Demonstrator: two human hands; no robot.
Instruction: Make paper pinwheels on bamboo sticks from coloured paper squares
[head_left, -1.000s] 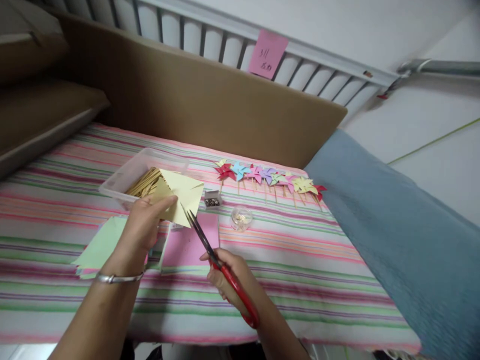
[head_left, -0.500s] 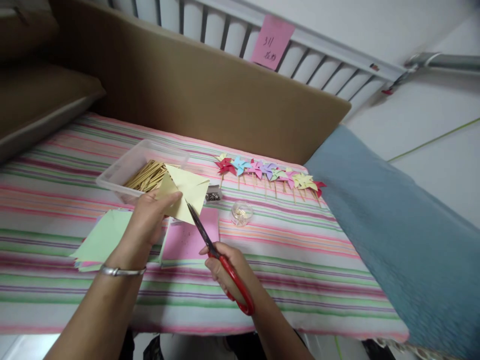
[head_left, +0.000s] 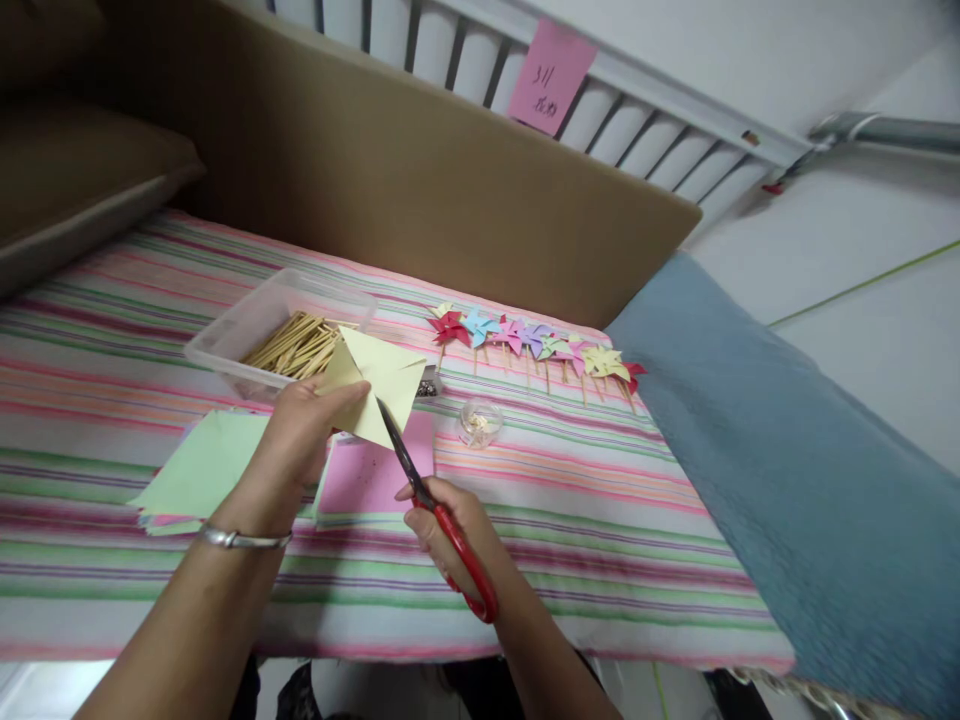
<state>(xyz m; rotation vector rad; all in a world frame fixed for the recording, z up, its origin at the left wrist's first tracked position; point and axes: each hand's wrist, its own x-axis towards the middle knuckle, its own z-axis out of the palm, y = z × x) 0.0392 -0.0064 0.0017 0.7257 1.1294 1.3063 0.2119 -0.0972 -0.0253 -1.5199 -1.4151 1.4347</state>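
Between thumb and fingers, my left hand (head_left: 307,425) pinches a square of pale yellow paper (head_left: 390,378), which has slits running in from its corners. My right hand (head_left: 450,530) is closed round the red handles of a pair of scissors (head_left: 405,455). The dark blades meet the paper at its lower corner and look nearly closed. Below the paper lies a stack of pink paper (head_left: 371,480), partly covered by it. Left of my left wrist is a pile of light green sheets (head_left: 206,465).
A clear plastic box (head_left: 225,345) holds many thin wooden sticks (head_left: 292,345). Near it are a small container of metal bits (head_left: 429,387) and a round clear tub (head_left: 480,424). Several paper pinwheels (head_left: 536,338) lie in a row before the brown board (head_left: 420,170). Striped cloth (head_left: 585,520) covers the table.
The scissors stay at the paper's lower corner, with the blades seeming a little more closed. The camera view has shifted slightly; both hands keep their holds.
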